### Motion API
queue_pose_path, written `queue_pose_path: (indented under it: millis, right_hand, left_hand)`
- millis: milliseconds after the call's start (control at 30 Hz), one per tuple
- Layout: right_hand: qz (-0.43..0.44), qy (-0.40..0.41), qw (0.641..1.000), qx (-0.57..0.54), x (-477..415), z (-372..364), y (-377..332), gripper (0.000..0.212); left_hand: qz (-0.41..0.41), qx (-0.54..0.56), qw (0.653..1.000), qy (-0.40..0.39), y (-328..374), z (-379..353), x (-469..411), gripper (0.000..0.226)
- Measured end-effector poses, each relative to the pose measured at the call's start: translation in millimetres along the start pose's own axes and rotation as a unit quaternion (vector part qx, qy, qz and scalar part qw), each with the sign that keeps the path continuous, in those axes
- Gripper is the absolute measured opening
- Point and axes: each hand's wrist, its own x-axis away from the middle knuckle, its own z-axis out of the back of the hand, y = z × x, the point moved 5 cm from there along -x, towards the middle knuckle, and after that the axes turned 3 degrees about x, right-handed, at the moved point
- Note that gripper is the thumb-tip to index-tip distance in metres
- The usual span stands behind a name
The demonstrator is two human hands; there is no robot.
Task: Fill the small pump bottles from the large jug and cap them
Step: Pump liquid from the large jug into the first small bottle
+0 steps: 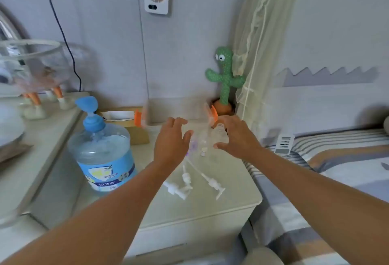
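A large clear jug (103,155) with a blue pump top and blue label stands at the left of the pale nightstand (221,205). Several clear small bottles (202,140) stand blurred between my hands. My left hand (171,144) hovers open just left of them. My right hand (237,136) wraps around one uncapped clear bottle (221,133). White pump caps (183,184) and another pump cap (213,183) lie loose on the nightstand in front of the bottles.
A clear box with orange clips (176,111) sits behind the bottles, a cardboard box (126,121) left of it. A green cactus toy (224,79) stands in the corner. A bed with striped bedding (326,170) is at right, a higher counter (31,153) at left.
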Motion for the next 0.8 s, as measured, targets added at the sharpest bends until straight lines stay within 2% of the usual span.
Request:
queue_pose_path:
  millis: [100,367,567,700,800]
  right_hand:
    - [-0.035,-0.009,0.999,-0.034,2,4,-4,0.061]
    - [-0.080,-0.075,0.994,0.009,-5,-8,-8,0.061]
    - [-0.079,-0.043,0.995,0.041,-5,-1,-7,0.050]
    - [-0.072,-0.012,0.996,0.046,-5,24,-10,0.056]
    - [-0.054,0.013,0.998,0.005,-2,45,-16,0.058]
  left_hand:
    - [0.009,-0.003,1.000,-0.004,0,4,5,0.034]
    - [0.046,-0.011,0.999,-0.023,-6,3,2,0.030]
    - [0.048,-0.008,0.998,-0.030,-5,-1,1,0.031]
    - [0.035,-0.001,0.999,-0.028,0,4,-3,0.033]
    - [0.020,0.001,0.999,-0.028,7,10,-2,0.034]
